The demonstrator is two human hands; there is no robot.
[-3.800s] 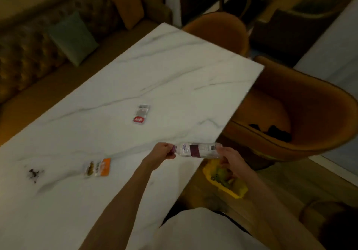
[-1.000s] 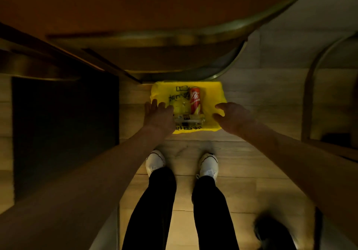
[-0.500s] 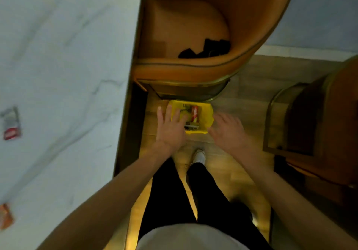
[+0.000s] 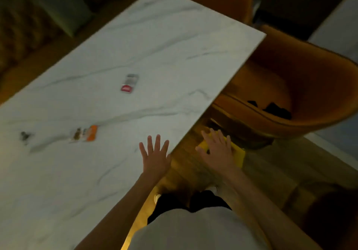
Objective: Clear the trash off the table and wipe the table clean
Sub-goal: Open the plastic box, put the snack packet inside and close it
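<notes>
- Now, reach the left hand [image 4: 155, 157] toward the orange-and-clear snack packet [image 4: 84, 134], which lies flat further in on the white marble counter [image 4: 174, 46]. That hand is empty with fingers spread wide at the counter's near edge; cannot tell whether touching the stone or just above it.
- Pinch the thin packet by a lifted edge rather than pressing on it; likely to skate on smooth stone.
- Then go for the red-and-silver wrapper [image 4: 129, 84], deeper toward the counter's middle and well apart from the packet.
- Leave the small dark crumb patch [image 4: 25, 135], near the counter's left side, for the wiping; probably too fine to pick up.
- Keep the right hand [image 4: 217, 150], likewise empty and open wide, off the counter's right edge above the yellow trash bin [image 4: 239, 153] on the floor.
- Versus half a second ago: looking back over the counter instead of down at the floor, with the left hand shifted from the bin to the counter and the right hand still by the bin.
- Versus a few seconds back: no clear bottle in either hand; packet, wrapper and crumbs unmoved on the counter.
</notes>
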